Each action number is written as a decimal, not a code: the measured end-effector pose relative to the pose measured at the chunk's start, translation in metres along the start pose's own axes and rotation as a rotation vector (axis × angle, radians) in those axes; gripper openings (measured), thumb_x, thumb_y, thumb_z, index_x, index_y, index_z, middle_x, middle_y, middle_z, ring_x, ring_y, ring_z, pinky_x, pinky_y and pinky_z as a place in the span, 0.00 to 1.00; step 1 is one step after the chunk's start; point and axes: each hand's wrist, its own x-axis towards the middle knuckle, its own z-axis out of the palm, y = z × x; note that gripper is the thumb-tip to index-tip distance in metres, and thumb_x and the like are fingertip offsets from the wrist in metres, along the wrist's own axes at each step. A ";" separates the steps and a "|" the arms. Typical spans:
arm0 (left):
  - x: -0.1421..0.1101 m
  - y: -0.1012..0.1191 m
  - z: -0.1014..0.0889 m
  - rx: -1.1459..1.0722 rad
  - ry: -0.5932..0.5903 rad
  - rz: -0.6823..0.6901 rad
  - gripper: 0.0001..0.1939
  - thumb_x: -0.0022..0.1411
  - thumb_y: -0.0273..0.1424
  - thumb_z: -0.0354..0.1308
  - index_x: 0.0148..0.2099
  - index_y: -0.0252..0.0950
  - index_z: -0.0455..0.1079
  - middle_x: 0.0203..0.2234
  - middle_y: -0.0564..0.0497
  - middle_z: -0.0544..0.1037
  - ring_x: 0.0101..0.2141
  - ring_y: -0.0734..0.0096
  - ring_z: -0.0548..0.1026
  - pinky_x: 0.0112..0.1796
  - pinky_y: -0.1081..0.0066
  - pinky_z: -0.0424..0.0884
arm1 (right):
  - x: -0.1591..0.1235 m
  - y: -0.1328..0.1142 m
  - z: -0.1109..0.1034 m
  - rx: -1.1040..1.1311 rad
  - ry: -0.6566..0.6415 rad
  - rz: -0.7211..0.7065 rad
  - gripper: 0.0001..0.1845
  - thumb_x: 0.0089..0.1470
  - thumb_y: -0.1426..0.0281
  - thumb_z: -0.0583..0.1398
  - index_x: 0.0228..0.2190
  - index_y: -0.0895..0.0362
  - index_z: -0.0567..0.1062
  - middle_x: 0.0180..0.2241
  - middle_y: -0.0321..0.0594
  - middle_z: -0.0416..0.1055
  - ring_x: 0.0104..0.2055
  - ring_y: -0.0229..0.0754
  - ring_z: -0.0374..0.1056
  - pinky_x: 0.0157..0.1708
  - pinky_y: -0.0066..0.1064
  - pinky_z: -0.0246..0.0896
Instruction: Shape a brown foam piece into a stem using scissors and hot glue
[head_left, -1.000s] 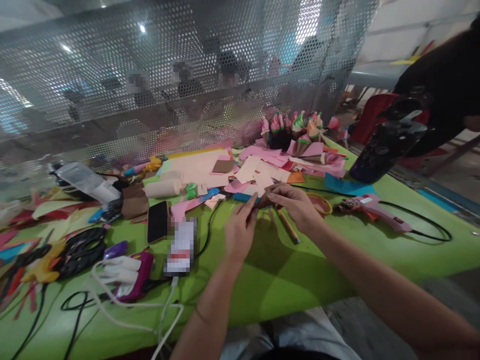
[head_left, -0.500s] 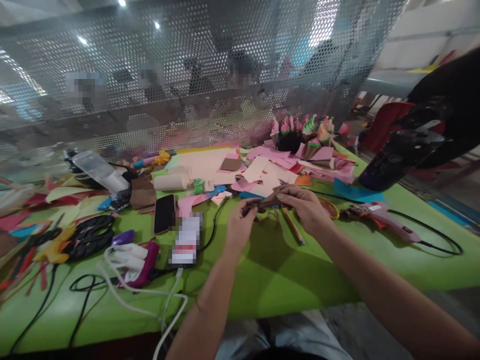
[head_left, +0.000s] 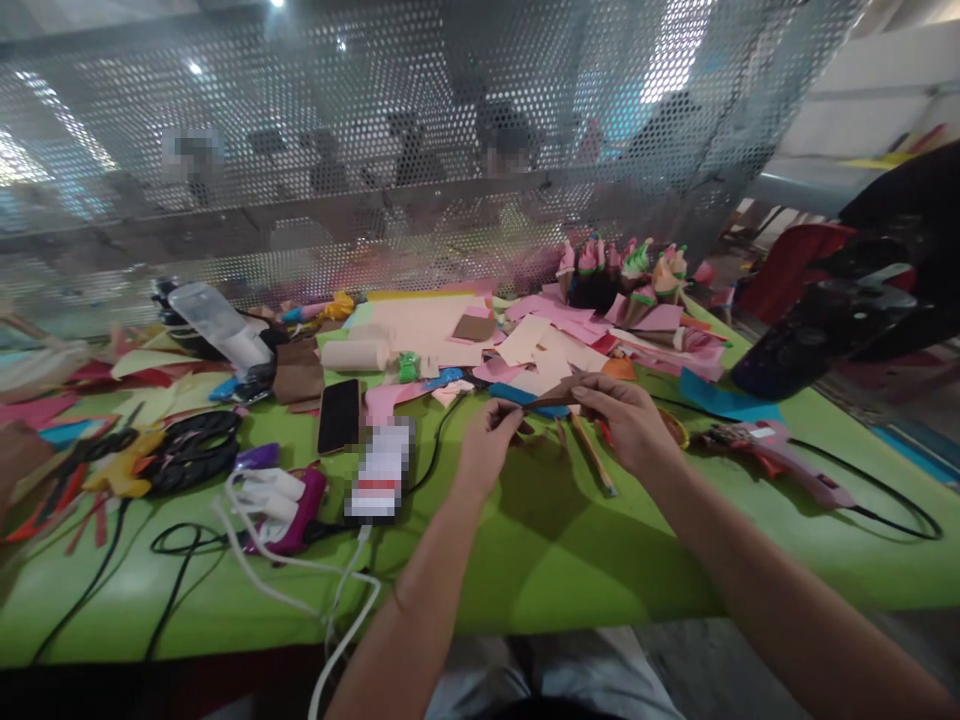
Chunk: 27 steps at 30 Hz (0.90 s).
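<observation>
Between my two hands is a thin piece of brown sheet [head_left: 553, 397], which may be felt or foam. My left hand [head_left: 486, 440] pinches its left end between thumb and fingers. At its right end, my right hand [head_left: 626, 418] grips it with thumb and fingertips. Both hands are raised over the green table [head_left: 555, 570]. Under my right hand lies a pencil [head_left: 595, 456]. Just beyond the fingers lie a blue scrap [head_left: 506, 394] and several pink and cream sheets [head_left: 529, 342].
At left are black-handled scissors [head_left: 199, 450], a yellow piece [head_left: 135, 460], a magenta power strip [head_left: 304, 510] with white plugs, and two phones. A pink glue gun [head_left: 795, 462] and dark bottle [head_left: 795, 330] stand right. Behind are cone-shaped crafts [head_left: 637, 265] and a perforated metal panel [head_left: 337, 200].
The whole scene has shifted slightly right in view as the camera turned. Both hands keep hold of the brown sheet, which now stretches flatter between them.
</observation>
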 end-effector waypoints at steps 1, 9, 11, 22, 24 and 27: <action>0.000 0.000 0.000 0.002 -0.001 0.001 0.10 0.53 0.37 0.61 0.32 0.35 0.70 0.22 0.54 0.74 0.26 0.73 0.74 0.28 0.74 0.69 | 0.000 0.000 0.000 -0.001 -0.003 0.003 0.10 0.40 0.61 0.68 0.24 0.54 0.79 0.24 0.37 0.72 0.25 0.37 0.59 0.26 0.31 0.54; -0.001 -0.001 0.001 0.033 -0.023 0.001 0.09 0.53 0.36 0.60 0.32 0.36 0.69 0.23 0.54 0.74 0.27 0.72 0.74 0.29 0.74 0.68 | -0.001 0.001 0.000 -0.030 -0.027 -0.006 0.10 0.42 0.61 0.67 0.24 0.54 0.78 0.23 0.36 0.72 0.26 0.38 0.61 0.26 0.31 0.54; 0.000 -0.001 0.001 0.041 -0.027 0.008 0.08 0.53 0.36 0.59 0.31 0.36 0.69 0.22 0.54 0.74 0.27 0.72 0.74 0.29 0.74 0.68 | -0.001 0.002 0.000 -0.038 -0.024 -0.009 0.09 0.42 0.61 0.67 0.25 0.54 0.79 0.24 0.36 0.72 0.26 0.38 0.60 0.26 0.31 0.54; -0.002 0.001 0.001 0.078 -0.008 0.021 0.05 0.53 0.33 0.56 0.29 0.37 0.67 0.21 0.55 0.72 0.25 0.73 0.71 0.29 0.73 0.66 | 0.000 -0.001 0.001 0.002 -0.025 -0.012 0.08 0.40 0.63 0.67 0.24 0.54 0.79 0.30 0.37 0.73 0.31 0.40 0.65 0.32 0.33 0.57; -0.002 0.003 0.001 0.063 -0.009 0.008 0.05 0.53 0.33 0.56 0.29 0.37 0.67 0.21 0.55 0.72 0.25 0.74 0.70 0.29 0.73 0.66 | 0.000 -0.001 0.001 -0.003 -0.042 -0.012 0.07 0.41 0.63 0.67 0.24 0.54 0.79 0.29 0.37 0.73 0.30 0.39 0.64 0.31 0.32 0.56; -0.004 0.006 0.000 0.033 -0.042 -0.022 0.08 0.53 0.36 0.57 0.29 0.37 0.67 0.22 0.54 0.73 0.25 0.74 0.70 0.29 0.73 0.66 | 0.000 -0.002 0.000 -0.034 -0.042 -0.060 0.07 0.43 0.64 0.66 0.24 0.54 0.79 0.28 0.37 0.73 0.29 0.39 0.62 0.30 0.32 0.56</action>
